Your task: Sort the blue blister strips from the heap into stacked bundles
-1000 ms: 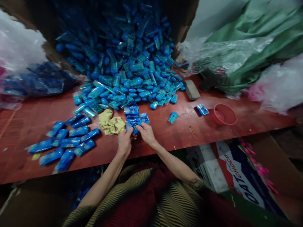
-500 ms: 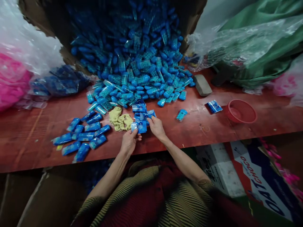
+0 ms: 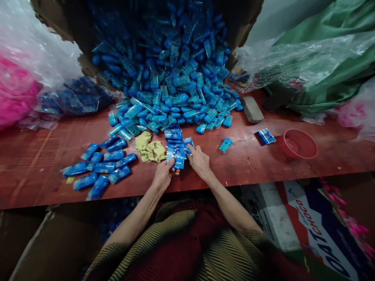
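Observation:
My left hand is closed, pinching a flat blue printed plastic sleeve by its lower left edge between thumb and fingers. My right hand has its fingertips drawn together at another blue sleeve, on the right side of a small pile. Exactly how it grips that sleeve is hard to see. More flat sleeves lie just beyond both hands. A crumpled yellow-green cloth or glove rests left of them. To the right, a single clear container with blue beads lies on its side.
A large heap of blue-capped containers spills from a torn carton onto the red table. Several wrapped containers lie left. At right are a grey block, a blue packet and a red basket. Plastic bags flank the heap.
The sleeve in my left hand has turned from lying sideways to more upright. My right hand has shifted slightly right and down, staying at the pile's edge. The camera view has shifted slightly.

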Action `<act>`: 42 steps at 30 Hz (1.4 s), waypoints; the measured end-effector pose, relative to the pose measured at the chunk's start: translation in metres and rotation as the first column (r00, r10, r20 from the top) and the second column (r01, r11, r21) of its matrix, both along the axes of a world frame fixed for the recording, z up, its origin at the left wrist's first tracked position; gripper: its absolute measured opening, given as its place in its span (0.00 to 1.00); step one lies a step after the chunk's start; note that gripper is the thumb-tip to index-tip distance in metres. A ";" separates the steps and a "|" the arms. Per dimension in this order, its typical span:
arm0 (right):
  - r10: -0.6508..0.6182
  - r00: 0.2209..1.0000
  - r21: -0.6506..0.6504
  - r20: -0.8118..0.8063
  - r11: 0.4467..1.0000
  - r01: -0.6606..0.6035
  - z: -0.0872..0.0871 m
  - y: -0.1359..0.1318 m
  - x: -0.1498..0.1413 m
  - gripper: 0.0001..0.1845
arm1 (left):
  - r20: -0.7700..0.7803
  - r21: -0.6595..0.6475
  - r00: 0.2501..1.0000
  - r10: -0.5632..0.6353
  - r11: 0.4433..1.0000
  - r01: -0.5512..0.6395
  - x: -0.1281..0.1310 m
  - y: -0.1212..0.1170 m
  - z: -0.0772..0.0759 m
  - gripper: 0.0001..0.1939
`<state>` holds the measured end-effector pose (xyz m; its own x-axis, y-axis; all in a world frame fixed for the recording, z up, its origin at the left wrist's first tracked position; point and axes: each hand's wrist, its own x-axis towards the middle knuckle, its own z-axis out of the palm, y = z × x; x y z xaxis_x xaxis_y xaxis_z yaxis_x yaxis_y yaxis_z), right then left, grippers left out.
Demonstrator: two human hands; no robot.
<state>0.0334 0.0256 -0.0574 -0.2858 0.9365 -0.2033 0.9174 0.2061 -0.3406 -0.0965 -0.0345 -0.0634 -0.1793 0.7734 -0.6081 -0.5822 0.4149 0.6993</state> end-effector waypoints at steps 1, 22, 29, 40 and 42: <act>0.026 1.000 -0.009 0.005 1.000 -0.026 0.001 0.001 0.001 0.25 | 0.009 0.005 1.000 -0.011 1.000 0.011 0.001 0.002 0.000 0.18; -0.023 0.978 0.001 -0.208 1.000 0.024 0.008 0.005 -0.002 0.13 | 0.007 -0.007 0.997 -0.077 0.997 0.077 -0.006 -0.010 0.004 0.13; -0.098 0.908 0.169 -0.408 0.969 0.181 0.017 -0.007 0.013 0.21 | -0.036 0.086 0.999 -0.037 0.995 0.040 -0.002 -0.009 0.007 0.17; -0.281 0.492 -0.298 -0.824 0.954 0.046 -0.007 -0.017 -0.001 0.14 | -0.024 0.125 0.996 -0.086 0.988 0.089 0.007 -0.003 0.012 0.19; -0.273 0.505 -0.279 -0.819 0.958 0.067 -0.007 -0.021 -0.003 0.16 | -0.007 0.127 0.996 -0.084 0.988 0.084 0.010 0.000 0.012 0.18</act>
